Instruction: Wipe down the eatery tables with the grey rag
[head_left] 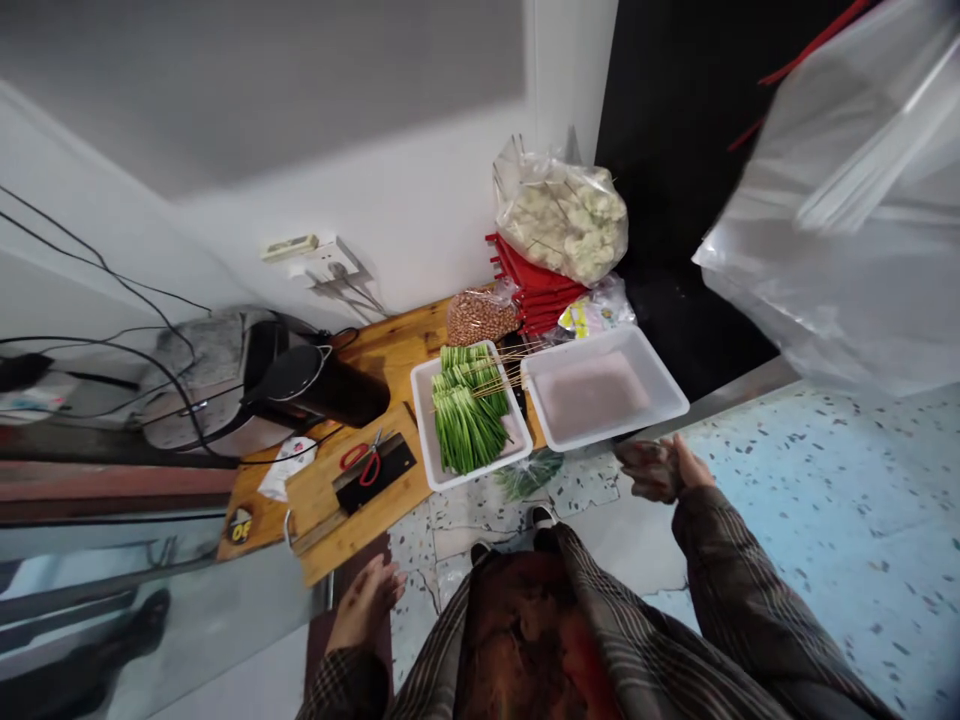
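Observation:
My left hand (369,598) is held low in front of the wooden board (322,500), its fingers loosely curled, and it touches nothing on the table. My right hand (691,468) grips a crumpled brownish cloth (646,470) just below the white tray (604,385). That tray has nothing in it but a thin pinkish tint on its bottom. Beside it a second white tray (515,458) holds skewered green chives (469,420), the sticks pointing right. Red-handled scissors (363,462) and a dark blade (390,475) lie on the board.
Behind the trays are a bag of peanuts (480,316), red folded bags (536,285) and a bag of cauliflower (566,220). A black cylinder (330,385) stands at the left. A clear plastic bag (847,220) hangs at the upper right.

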